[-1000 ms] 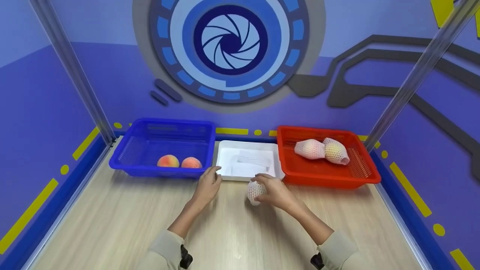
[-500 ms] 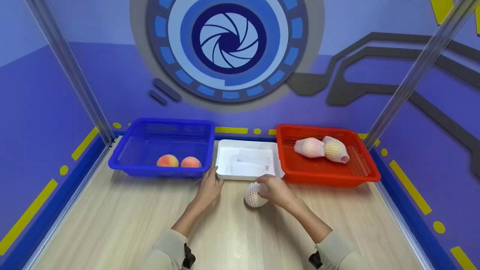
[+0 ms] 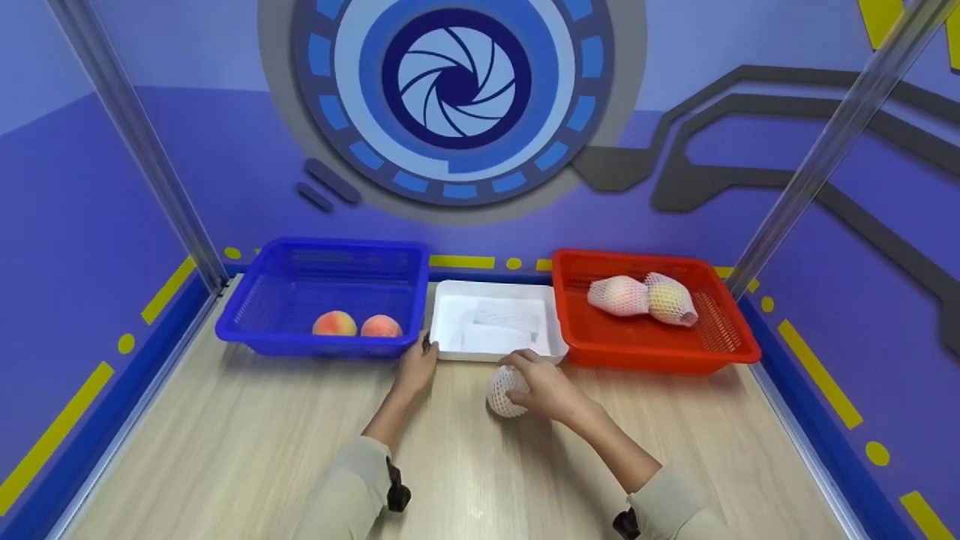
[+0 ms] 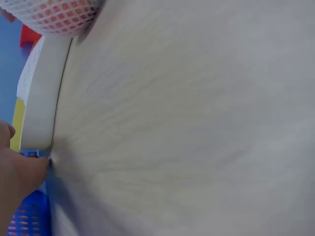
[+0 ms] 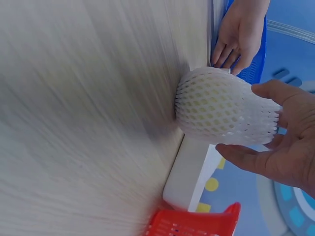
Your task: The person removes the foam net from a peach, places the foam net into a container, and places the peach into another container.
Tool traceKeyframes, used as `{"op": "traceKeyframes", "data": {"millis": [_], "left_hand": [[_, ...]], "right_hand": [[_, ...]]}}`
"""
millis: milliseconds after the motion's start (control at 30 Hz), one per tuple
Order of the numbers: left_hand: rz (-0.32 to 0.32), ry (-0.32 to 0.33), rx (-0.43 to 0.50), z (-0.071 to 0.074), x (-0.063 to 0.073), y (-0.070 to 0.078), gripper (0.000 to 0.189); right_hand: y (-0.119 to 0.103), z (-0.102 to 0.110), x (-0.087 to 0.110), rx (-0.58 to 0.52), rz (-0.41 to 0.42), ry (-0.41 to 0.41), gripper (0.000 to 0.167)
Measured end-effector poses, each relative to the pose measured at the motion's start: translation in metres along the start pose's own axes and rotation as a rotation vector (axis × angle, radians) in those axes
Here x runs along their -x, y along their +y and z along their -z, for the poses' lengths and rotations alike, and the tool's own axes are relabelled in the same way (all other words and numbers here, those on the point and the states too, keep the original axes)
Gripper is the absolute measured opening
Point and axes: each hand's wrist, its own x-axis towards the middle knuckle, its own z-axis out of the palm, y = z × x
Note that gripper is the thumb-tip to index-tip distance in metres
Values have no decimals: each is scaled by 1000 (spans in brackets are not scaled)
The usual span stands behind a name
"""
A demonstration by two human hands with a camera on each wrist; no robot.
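Note:
A peach in a white foam net (image 3: 504, 391) stands upright on the table in front of the white tray (image 3: 487, 356). My right hand (image 3: 551, 388) holds the net's loose upper end between thumb and fingers, as the right wrist view shows of the netted fruit (image 5: 211, 105). Beside the tray's left front corner, my left hand (image 3: 416, 367) reaches toward the gap by the blue basket (image 3: 322, 345); its fingers look relaxed in the right wrist view. Two bare peaches, one (image 3: 334, 323) left of the other (image 3: 381, 325), lie in that basket.
At the right, a red basket (image 3: 645, 360) contains two netted fruits, a pinkish one (image 3: 619, 295) and a yellowish one (image 3: 670, 300). Whitish pieces (image 3: 499, 328) lie flat inside the tray. Patterned blue walls (image 3: 480, 232) enclose the wooden table (image 3: 465, 480).
The netted peach has shifted slightly left, with my right hand staying at its top. My left hand has turned and its forearm has swung a little to the right.

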Motion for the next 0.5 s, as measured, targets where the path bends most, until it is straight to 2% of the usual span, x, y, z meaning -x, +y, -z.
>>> {"op": "traceKeyframes", "data": {"millis": [133,233,333,500], "left_hand": [[32,60,84,-6,-6,-2,46],[65,73,127,-9,-9,-1,46],[86,74,128,-12,-12,0,46],[85,75,105,-13,-14,0,45]], "right_hand": [[-1,1,1,0,23,18,51],[-1,0,2,9,30,32,53],[-1,0,2,9,6,29,59],[-3,-2,-1,-12,-54,14,76]]}}
